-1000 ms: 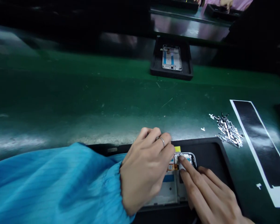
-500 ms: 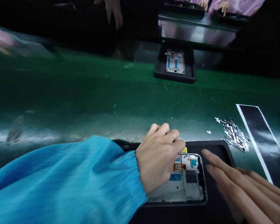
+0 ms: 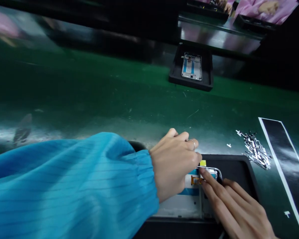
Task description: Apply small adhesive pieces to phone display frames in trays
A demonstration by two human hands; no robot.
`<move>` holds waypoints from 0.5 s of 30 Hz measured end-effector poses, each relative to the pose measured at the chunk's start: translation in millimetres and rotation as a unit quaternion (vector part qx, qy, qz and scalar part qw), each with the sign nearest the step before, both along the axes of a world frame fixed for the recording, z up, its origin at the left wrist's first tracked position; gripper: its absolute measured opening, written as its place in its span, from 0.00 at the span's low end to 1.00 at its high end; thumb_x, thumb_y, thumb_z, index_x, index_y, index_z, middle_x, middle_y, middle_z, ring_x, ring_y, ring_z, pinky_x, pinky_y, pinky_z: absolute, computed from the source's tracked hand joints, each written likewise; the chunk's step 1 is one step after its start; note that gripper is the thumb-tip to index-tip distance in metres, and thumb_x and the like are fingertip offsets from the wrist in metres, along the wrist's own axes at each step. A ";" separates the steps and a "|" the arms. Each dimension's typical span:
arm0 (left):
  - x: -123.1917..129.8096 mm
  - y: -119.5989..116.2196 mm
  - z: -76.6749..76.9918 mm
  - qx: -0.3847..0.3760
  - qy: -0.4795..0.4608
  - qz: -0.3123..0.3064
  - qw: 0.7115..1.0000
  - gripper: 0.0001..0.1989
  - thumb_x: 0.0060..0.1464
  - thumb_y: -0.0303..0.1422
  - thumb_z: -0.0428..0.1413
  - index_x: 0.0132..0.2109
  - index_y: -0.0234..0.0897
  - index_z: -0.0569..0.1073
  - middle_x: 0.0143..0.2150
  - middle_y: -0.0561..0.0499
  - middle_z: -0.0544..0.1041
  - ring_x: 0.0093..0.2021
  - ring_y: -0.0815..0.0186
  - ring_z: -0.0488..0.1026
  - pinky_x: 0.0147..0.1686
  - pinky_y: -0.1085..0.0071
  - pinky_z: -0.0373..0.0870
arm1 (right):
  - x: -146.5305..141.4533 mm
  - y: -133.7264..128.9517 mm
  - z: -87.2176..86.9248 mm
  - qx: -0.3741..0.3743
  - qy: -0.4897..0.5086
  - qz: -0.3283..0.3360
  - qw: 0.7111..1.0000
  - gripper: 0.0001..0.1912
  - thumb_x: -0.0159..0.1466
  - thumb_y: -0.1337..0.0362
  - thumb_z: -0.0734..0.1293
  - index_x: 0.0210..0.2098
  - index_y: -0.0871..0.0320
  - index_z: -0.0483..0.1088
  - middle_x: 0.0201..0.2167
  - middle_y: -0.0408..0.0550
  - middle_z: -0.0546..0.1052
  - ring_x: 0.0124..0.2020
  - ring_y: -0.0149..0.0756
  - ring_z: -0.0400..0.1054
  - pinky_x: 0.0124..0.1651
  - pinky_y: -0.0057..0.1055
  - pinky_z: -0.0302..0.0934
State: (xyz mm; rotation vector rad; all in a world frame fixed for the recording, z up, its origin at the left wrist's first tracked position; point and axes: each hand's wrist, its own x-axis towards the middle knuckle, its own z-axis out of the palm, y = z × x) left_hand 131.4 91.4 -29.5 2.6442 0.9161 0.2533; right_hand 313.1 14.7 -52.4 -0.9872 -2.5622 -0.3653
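A phone frame with a white backing, blue strips and an orange flex cable (image 3: 195,196) lies in a black tray (image 3: 229,169) in front of me. My left hand (image 3: 174,162), in a blue sleeve (image 3: 72,176), curls over the frame's top edge next to a small yellow tab (image 3: 202,163). My right hand (image 3: 234,205) lies across the frame's upper right corner, with the index fingertip pressing on it. Both hands hide much of the frame.
Several small silver metal parts (image 3: 255,151) lie in a heap on the green bench mat (image 3: 89,96). Beside them runs a white-edged black strip (image 3: 284,162). A farther black tray holds another phone frame (image 3: 191,66). Pink-sleeved co-workers (image 3: 266,8) work beyond.
My right hand has come back from the right onto the frame's upper corner. The left hand stays near the top edge, and the whole view has drifted slightly.
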 end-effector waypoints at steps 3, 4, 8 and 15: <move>1.2 -2.5 -1.6 0.018 -0.004 0.008 1.000 0.09 0.47 0.19 0.53 0.24 0.35 0.68 0.27 0.52 0.68 0.29 0.64 0.60 0.28 0.67 0.50 | 0.1 1.3 5.7 -0.035 -0.057 0.024 0.997 0.25 0.64 0.80 0.44 0.40 0.69 0.71 0.41 0.57 0.76 0.31 0.33 0.73 0.34 0.29 0.67; 1.6 -2.8 -1.9 0.015 -0.007 0.012 1.000 0.09 0.47 0.19 0.53 0.24 0.35 0.67 0.27 0.52 0.68 0.29 0.64 0.60 0.28 0.67 0.51 | 0.0 2.4 8.6 -0.046 -0.071 0.032 0.996 0.25 0.64 0.80 0.45 0.40 0.69 0.71 0.41 0.56 0.76 0.31 0.33 0.73 0.35 0.28 0.67; -4.0 -1.3 5.3 -0.022 -0.024 0.020 0.999 0.08 0.49 0.20 0.53 0.27 0.35 0.69 0.29 0.53 0.70 0.30 0.64 0.62 0.29 0.67 0.53 | -1.9 6.5 17.5 -0.061 -0.088 0.040 0.993 0.26 0.64 0.79 0.44 0.40 0.68 0.72 0.37 0.55 0.77 0.31 0.32 0.73 0.34 0.27 0.68; -47.4 4.3 17.9 -0.013 -0.010 0.083 0.996 0.06 0.55 0.27 0.51 0.32 0.37 0.72 0.32 0.51 0.71 0.33 0.60 0.65 0.32 0.64 0.58 | -5.9 7.9 16.2 -0.067 -0.106 0.048 0.991 0.18 0.65 0.78 0.51 0.42 0.68 0.70 0.43 0.54 0.75 0.32 0.31 0.74 0.34 0.25 0.69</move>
